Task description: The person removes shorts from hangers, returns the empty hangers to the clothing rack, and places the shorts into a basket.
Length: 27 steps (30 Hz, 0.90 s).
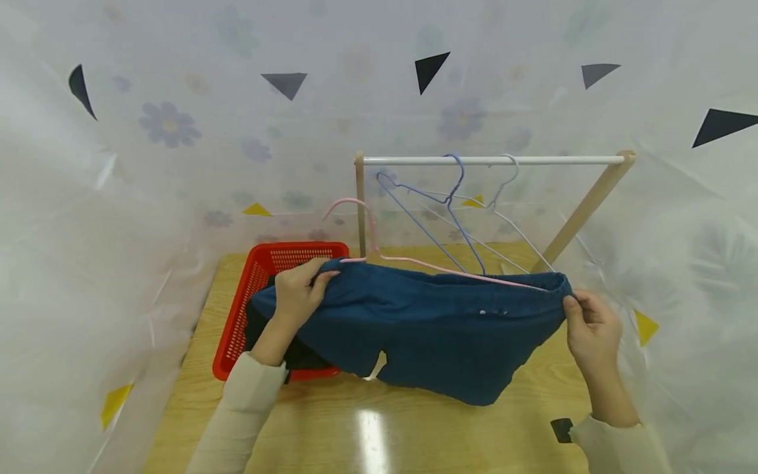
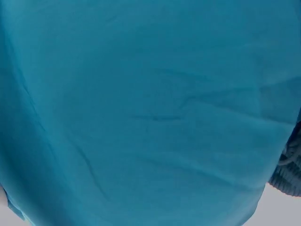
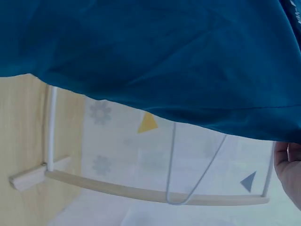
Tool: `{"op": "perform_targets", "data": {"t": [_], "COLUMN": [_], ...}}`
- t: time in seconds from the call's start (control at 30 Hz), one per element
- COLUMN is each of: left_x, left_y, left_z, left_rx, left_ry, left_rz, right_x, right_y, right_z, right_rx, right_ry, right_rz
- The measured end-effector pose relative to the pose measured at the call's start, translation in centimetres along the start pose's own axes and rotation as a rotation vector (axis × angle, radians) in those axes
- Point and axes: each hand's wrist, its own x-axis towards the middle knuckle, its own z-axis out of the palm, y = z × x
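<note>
A pair of dark blue shorts (image 1: 426, 322) is stretched sideways between my two hands, waistband up. A pink hanger (image 1: 414, 261) sits inside the waistband, its hook standing above the cloth at the left. My left hand (image 1: 301, 289) pinches the waistband's left end together with the hanger's left part. At the right end, my right hand (image 1: 594, 329) grips the waistband between thumb and fingers. Blue cloth (image 2: 155, 103) fills most of the left wrist view and hides that hand's fingers. In the right wrist view the shorts (image 3: 150, 56) hang across the top.
Behind the shorts stands a rack with a white rail (image 1: 403, 160) and wooden posts. A blue hanger (image 1: 453, 191) and a white hanger (image 1: 503, 197) hang from it. A red basket (image 1: 237, 329) holding dark clothes sits at the left on the wooden table (image 1: 320, 421).
</note>
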Motion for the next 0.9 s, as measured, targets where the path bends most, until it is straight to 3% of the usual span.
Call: {"op": "perform_targets", "data": {"t": [0.13, 0.37, 0.5, 0.63, 0.73, 0.9], "left_x": [-0.4, -1.4, -1.6, -1.6, -1.8, -1.9], "left_y": [0.1, 0.0, -0.1, -0.2, -0.3, -0.2], "left_z": [-0.4, -0.8, -0.8, -0.7, -0.4, 0.1], "left_rx": [0.019, 0.018, -0.014, 0.002, -0.006, -0.058], "left_ry": [0.002, 0.017, 0.007, 0.023, 0.037, 0.027], "left_rz": [0.020, -0.017, -0.050, -0.078, -0.109, -0.166], "right_x": [-0.8, -2.4, -3.0, -3.5, -4.2, -6.4], "right_y": [0.4, 0.9, 0.9, 1.0, 1.4, 3.3], "right_z": [0.3, -0.5, -1.2, -1.1, -0.6, 0.6], "right_rx": [0.030, -0.092, -0.167, -0.107, -0.116, -0.282], "right_ry": [0.070, 0.117, 0.101, 0.074, 0.073, 0.032], "right_rz": [0.061, 0.093, 0.073, 0.072, 0.122, 0.212]}}
